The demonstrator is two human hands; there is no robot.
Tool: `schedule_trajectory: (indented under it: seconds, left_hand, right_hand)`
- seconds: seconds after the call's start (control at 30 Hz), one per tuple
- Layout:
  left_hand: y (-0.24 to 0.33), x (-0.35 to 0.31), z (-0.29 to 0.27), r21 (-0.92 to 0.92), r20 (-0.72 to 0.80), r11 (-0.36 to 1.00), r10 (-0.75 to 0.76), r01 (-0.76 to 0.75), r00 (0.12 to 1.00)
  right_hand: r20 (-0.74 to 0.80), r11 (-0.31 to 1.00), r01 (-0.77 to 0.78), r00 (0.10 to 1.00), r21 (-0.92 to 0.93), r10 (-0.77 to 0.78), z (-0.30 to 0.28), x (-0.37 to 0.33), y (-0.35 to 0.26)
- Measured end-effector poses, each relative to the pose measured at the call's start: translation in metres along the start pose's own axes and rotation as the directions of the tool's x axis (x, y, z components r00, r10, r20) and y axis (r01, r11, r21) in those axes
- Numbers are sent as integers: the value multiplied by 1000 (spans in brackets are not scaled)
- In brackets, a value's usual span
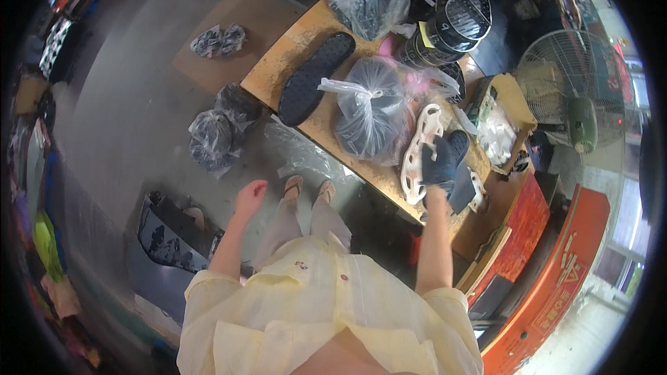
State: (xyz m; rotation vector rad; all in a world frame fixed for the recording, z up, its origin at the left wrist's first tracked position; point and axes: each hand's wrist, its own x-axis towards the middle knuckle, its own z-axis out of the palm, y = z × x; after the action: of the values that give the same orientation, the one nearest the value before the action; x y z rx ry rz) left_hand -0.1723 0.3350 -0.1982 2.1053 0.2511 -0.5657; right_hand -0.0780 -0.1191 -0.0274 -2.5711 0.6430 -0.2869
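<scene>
On the right side of the wooden table [316,24], my right hand [439,165] wears a dark glove. Its fingers are closed on the right edge of a white, sole-shaped frame [420,140] with oval holes. A dark shoe sole [458,144] lies right beside the gloved fingers, partly covered by them. Off the table's near edge hangs my bare left hand [253,193], its fingers curled in with nothing visible in them. A tied clear plastic bag [368,114] of dark things sits left of the frame. Farther left lies a large black sole [316,80].
Another bag [368,5] and stacked black containers [455,24] stand at the table's back. An open carton [504,121] holds pale, wrapped things. A fan [580,97] and an orange-red machine [563,278] are at right. Bagged bundles [215,135] lie on the floor.
</scene>
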Motion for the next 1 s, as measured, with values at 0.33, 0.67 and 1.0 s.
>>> schedule_trajectory:
  seconds: [0.33,0.67,1.0]
  left_hand:
    - [-81,-39,-55,-89,-70,976,-203,197,977]
    - [-154,27,-215,-407,104,683,-625,606,774]
    - [-147,149,-268,-451,134,760,-460,468,878]
  right_hand:
    - [416,981,180,889,71,-193,144,-52,-176]
    - [309,895,-322,856,-307,414,210,2,-280]
    - [356,916,-372,885,153,300,190,9,-255]
